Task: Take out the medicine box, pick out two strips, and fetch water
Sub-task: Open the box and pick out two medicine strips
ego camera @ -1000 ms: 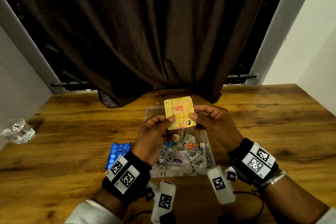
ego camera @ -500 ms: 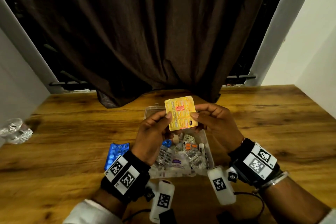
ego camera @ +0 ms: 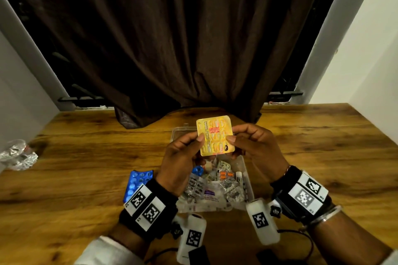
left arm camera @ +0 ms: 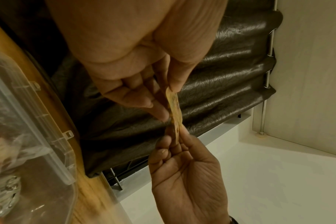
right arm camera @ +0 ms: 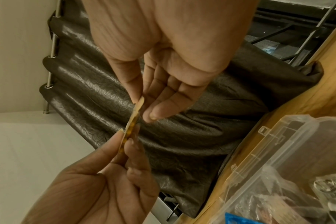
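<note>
both hands, the left hand [ego camera: 183, 157] and right hand [ego camera: 256, 146], pinch a yellow strip [ego camera: 215, 135] by its side edges above the open medicine box [ego camera: 247, 180] on the wooden surface [ego camera: 86, 157]. a blue strip [ego camera: 137, 180] lies left of the box, crumpled foil [ego camera: 17, 155] far left. the dark curtain [ego camera: 172, 38] hangs behind. wrist views show the strip edge-on [left arm camera: 175, 112].

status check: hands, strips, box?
Left hand and right hand both pinch yellow strip above open medicine box. Blue strip already out on table. Nothing in the way.
</note>
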